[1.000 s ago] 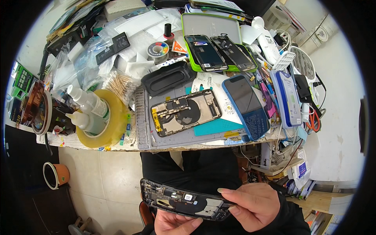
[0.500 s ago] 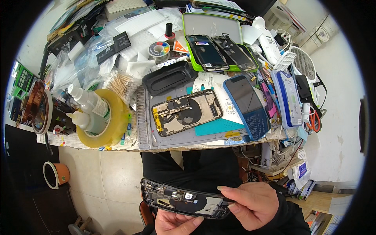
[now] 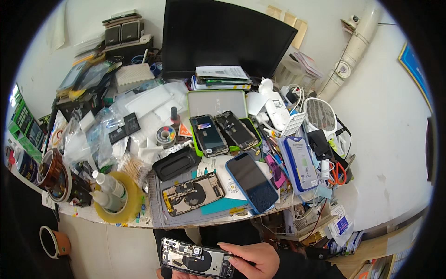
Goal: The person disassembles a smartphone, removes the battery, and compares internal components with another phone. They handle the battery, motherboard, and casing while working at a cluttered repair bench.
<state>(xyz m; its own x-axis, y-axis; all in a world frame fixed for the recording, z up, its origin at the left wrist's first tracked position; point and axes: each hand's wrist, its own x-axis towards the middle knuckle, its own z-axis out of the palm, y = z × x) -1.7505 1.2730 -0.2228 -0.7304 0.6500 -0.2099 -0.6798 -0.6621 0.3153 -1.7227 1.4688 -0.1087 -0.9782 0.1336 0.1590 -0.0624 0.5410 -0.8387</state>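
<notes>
An opened phone housing (image 3: 197,258) with its inner parts exposed is held low over my lap, below the table edge. My right hand (image 3: 257,260) pinches its right end between thumb and fingers. Just a strip of my left hand (image 3: 182,275) shows beneath the housing's lower edge, supporting it; the rest is hidden. A second opened phone housing (image 3: 193,193) lies on the grey work mat (image 3: 160,209). Right of it is a blue phone (image 3: 253,182) with a dark screen. Behind, two phone screens (image 3: 209,135) rest on a green-rimmed case (image 3: 216,98).
A black tray (image 3: 175,163) sits behind the mat. At left, a roll of clear tape (image 3: 114,216) encircles two bottles, beside cotton swabs (image 3: 132,169). A solder spool (image 3: 166,136), a blue-white box (image 3: 299,162) and red-handled scissors (image 3: 341,172) crowd the table. A monitor (image 3: 223,37) stands behind.
The view has tilted up, bringing the monitor and wall into sight. The held housing now sits lower in the picture and its inside faces me more fully. My left hand is mostly out of view.
</notes>
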